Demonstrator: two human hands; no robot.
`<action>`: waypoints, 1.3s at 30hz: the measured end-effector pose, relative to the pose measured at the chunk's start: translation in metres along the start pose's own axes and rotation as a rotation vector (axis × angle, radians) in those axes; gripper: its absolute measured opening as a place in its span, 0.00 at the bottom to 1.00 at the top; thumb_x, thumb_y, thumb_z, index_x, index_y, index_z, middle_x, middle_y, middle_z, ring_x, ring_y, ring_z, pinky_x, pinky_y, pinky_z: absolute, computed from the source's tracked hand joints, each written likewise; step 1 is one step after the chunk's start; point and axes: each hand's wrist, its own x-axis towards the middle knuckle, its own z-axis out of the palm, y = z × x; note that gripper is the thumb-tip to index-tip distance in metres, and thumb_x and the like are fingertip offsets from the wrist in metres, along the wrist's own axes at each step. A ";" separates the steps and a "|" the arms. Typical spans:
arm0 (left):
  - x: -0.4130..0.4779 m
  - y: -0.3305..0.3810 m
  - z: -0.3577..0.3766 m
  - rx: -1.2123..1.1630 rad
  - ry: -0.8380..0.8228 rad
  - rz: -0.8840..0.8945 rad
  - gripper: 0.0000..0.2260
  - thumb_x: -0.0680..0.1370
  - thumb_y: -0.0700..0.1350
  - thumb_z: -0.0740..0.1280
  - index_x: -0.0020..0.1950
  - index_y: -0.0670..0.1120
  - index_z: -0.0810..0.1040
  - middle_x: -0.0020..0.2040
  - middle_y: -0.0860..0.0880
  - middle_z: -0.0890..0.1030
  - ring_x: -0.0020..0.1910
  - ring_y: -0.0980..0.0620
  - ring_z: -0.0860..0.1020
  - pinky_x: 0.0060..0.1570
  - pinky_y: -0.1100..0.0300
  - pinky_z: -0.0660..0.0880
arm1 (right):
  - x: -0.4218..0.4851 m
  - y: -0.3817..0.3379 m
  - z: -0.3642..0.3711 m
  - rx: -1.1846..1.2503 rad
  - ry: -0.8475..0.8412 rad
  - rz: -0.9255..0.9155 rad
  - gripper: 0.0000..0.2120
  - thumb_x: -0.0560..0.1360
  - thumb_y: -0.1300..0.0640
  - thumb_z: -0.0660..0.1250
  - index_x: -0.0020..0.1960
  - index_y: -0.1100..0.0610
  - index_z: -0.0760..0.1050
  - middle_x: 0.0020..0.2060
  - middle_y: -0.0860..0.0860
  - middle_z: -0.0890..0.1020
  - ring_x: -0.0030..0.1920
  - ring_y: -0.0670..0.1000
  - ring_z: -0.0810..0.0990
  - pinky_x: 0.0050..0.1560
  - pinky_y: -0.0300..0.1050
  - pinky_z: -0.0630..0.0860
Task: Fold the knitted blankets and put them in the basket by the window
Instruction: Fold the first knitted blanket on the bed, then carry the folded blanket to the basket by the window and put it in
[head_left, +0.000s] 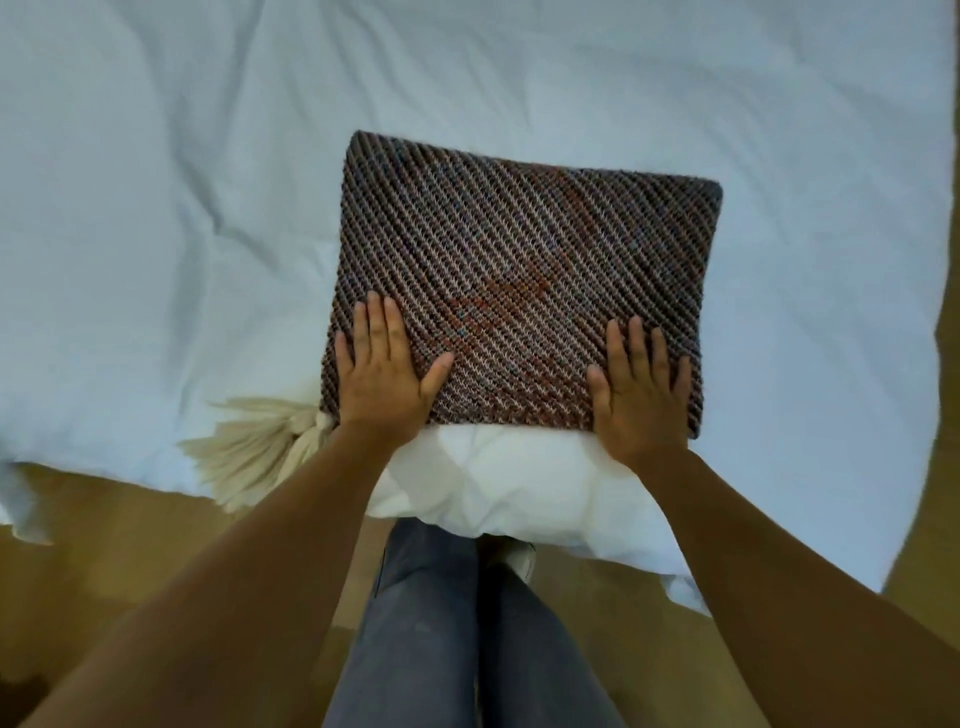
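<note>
Knitted blanket (519, 270): folded to a compact rectangle, flat on the bed cover (182, 156), between and beyond both hands.

Nearest, below the wrists: grey trousers (431, 623), one pale shoe (519, 558), tan floor (130, 545).

Left hand (387, 374): fingers straight and together, thumb spread, palm pressing on the near left corner. Grips nothing.
Right hand (641, 387): same posture, flat on the near right corner, little finger close to the side edge. Grips nothing.

Just outside the left wrist: cream fringe (260, 441), touching the blanket's corner. Parent cloth not determinable.

Under the heels of both hands: white bedding (519, 483), bulging over the bed edge.

Past the fingertips: diagonal ribbing in brown, rust and grey-blue, far corners squared. Then pale creased cover to the top of view.

Step, by judgement: fold complete, now at smoothing or squaring.
Next: needs fingers slid under both near corners or the side edges, a level lift to keep the layers stacked, then a turn toward the basket.

Containers: none in view. Basket and window out of frame, contents unknown. Number of other blankets not determinable.
</note>
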 end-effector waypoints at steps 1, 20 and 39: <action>0.002 0.002 -0.005 -0.067 0.010 -0.052 0.44 0.71 0.71 0.40 0.78 0.42 0.41 0.78 0.42 0.43 0.78 0.44 0.42 0.74 0.44 0.42 | 0.002 -0.002 -0.008 0.018 -0.023 0.001 0.35 0.73 0.36 0.34 0.77 0.48 0.45 0.78 0.50 0.47 0.77 0.54 0.43 0.73 0.58 0.38; 0.100 0.019 -0.120 -1.083 -0.488 -0.419 0.32 0.67 0.45 0.77 0.67 0.41 0.71 0.62 0.45 0.78 0.56 0.44 0.78 0.61 0.50 0.73 | 0.030 0.020 -0.115 1.317 -0.132 0.676 0.28 0.68 0.54 0.75 0.64 0.61 0.73 0.58 0.58 0.80 0.50 0.56 0.80 0.56 0.49 0.75; -0.221 0.360 -0.100 -0.686 -0.734 0.456 0.28 0.67 0.45 0.78 0.64 0.42 0.75 0.61 0.45 0.79 0.55 0.46 0.79 0.61 0.51 0.73 | -0.429 0.217 -0.084 1.621 0.777 1.205 0.23 0.69 0.52 0.74 0.61 0.58 0.75 0.54 0.54 0.81 0.51 0.57 0.81 0.59 0.54 0.76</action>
